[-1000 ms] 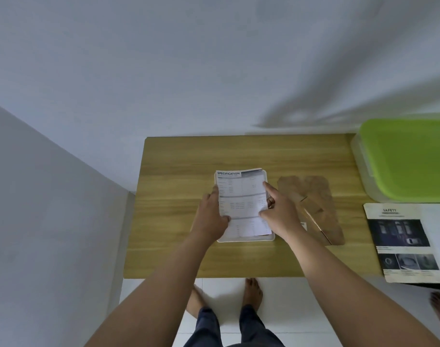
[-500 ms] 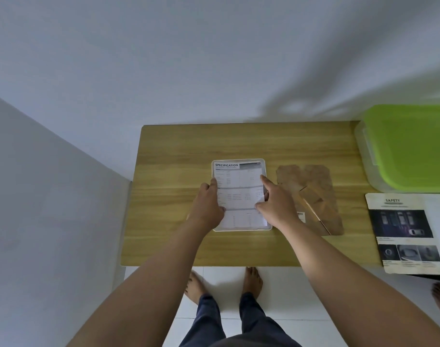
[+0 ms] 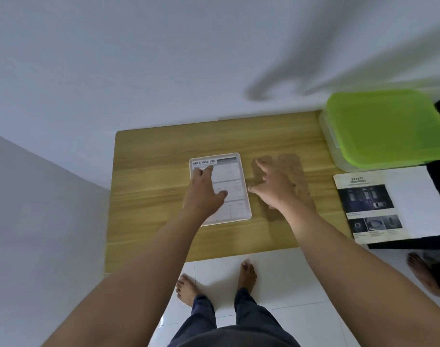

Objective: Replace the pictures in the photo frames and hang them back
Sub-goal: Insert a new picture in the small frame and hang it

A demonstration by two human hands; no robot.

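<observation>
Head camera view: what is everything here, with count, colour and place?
table: one, light wood, against the wall
photo frame: one, white, mid-table
SPECIFICATION sheet: one, white, in the frame
backing board: one, brown, right of the frame
storage box: one, green lid, table's far right corner
SAFETY leaflet: one, dark pictures, right of the table
bystander's foot: one, bare, right edge
left hand: one, flat on the sheet
right hand: one, fingers spread over the backing board
own feet: two, bare, on white floor
</observation>
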